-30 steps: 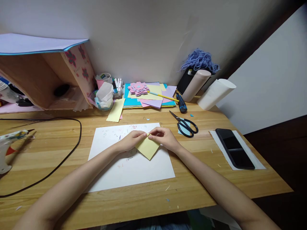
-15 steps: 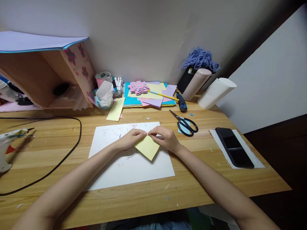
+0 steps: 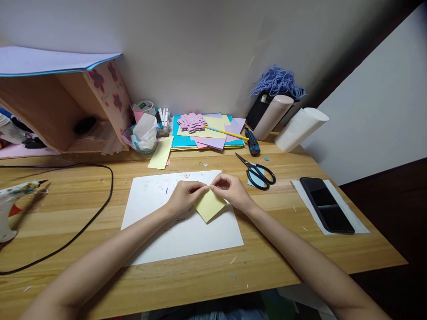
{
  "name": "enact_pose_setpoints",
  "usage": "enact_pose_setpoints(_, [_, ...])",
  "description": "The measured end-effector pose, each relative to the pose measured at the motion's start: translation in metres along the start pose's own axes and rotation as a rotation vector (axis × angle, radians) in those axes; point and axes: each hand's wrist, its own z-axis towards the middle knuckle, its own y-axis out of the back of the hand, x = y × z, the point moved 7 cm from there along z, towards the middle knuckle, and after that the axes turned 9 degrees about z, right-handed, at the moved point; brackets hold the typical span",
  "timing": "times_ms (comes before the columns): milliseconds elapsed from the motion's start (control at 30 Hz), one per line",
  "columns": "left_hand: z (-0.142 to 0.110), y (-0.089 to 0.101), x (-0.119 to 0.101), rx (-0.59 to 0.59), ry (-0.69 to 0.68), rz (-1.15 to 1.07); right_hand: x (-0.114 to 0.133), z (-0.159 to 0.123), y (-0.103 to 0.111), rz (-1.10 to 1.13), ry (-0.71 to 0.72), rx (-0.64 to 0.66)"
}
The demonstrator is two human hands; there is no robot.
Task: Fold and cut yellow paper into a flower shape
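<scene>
A small square of yellow paper [image 3: 209, 206] is held cornerwise, one corner toward me, over a marked white sheet [image 3: 153, 242]. My left hand [image 3: 187, 195] pinches its far corner between thumb and fingers. Close against it, my right hand [image 3: 232, 190] pinches the same corner from the other side, the fingertips of both nearly meeting. The fingers hide the far tip, so any fold there cannot be made out. Black-handled scissors [image 3: 256, 174] lie to the right of my right hand, partly over a light blue paper scrap.
Behind are coloured papers [image 3: 183, 142] with a pink paper flower [image 3: 192, 122] and pencil [image 3: 227, 132], beside a utility knife [image 3: 252, 142]. A glue gun [image 3: 16, 200] and black cable [image 3: 108, 195] lie left. A phone [image 3: 327, 204] rests on the right, below white rolls [image 3: 302, 129].
Both hands have shifted slightly right with the yellow paper, which has turned a little. My left thumb now reaches farther along toward the far corner.
</scene>
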Motion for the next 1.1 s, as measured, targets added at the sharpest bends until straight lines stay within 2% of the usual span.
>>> enact_pose_setpoints(100, [0.000,0.003,0.001,-0.077,0.036,-0.060,-0.003,-0.001,-0.001,0.010,-0.037,-0.027])
enact_pose_setpoints(233, [-0.001,0.001,0.007,-0.110,0.101,-0.092,-0.009,-0.002,-0.006,0.055,-0.073,-0.042])
enact_pose_setpoints(500, [0.003,-0.006,0.019,0.017,0.195,-0.152,-0.017,-0.002,-0.006,0.096,-0.181,-0.065])
enact_pose_setpoints(800, [0.002,-0.009,0.023,0.119,0.187,-0.178,-0.025,-0.003,-0.004,0.168,-0.278,0.001])
enact_pose_setpoints(967, [0.000,-0.008,0.024,0.090,0.194,-0.158,-0.028,-0.002,-0.002,0.202,-0.331,0.052])
enact_pose_setpoints(1100, [0.000,-0.006,0.020,0.048,0.169,-0.116,-0.023,-0.002,-0.004,0.142,-0.314,0.048])
